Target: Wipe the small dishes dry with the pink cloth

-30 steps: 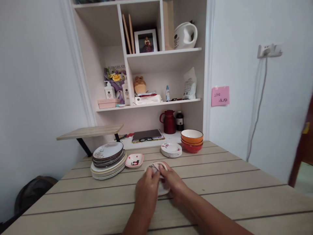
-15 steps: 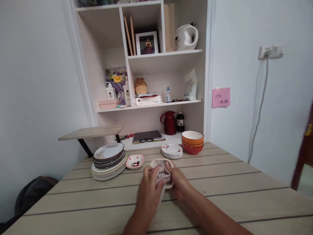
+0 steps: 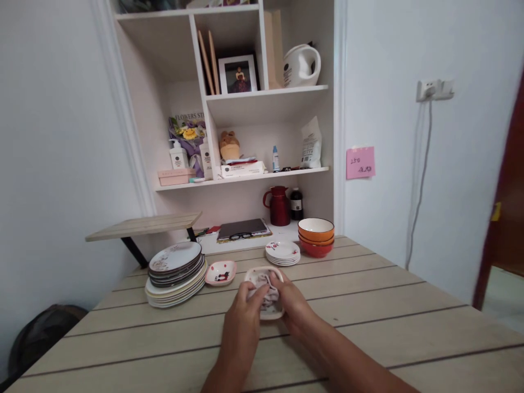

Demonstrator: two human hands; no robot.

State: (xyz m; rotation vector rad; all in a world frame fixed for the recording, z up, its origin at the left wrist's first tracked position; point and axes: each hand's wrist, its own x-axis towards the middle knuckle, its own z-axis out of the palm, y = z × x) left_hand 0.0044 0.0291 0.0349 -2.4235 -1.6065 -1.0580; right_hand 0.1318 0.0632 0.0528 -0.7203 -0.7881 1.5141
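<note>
In front of me, above the table, a small square bowl (image 3: 273, 313) with a pale pink rim is tilted toward me. A crumpled greyish-pink cloth (image 3: 271, 296) lies inside it. My right hand (image 3: 293, 301) grips the bowl's right side, its thumb over the rim against the cloth. At the left side, my left hand (image 3: 242, 316) is closed on the cloth, thumb pressing it into the bowl; its other fingers are partly hidden. A similar square dish (image 3: 221, 273) with a red and black picture sits on the table just beyond my left hand.
Stacked plates (image 3: 176, 275) stand on the left of the wooden table (image 3: 368, 333). Farther back are small flowered plates (image 3: 282, 252) and a pile of orange and red bowls (image 3: 316, 238). Behind them are a red jug (image 3: 279, 206), a dark laptop (image 3: 242, 229) and a small raised shelf (image 3: 143, 225).
My left hand has shifted from deep in the cloth to the bowl's left side, and the cloth lies more bunched inside. The whole view has turned slightly right.
</note>
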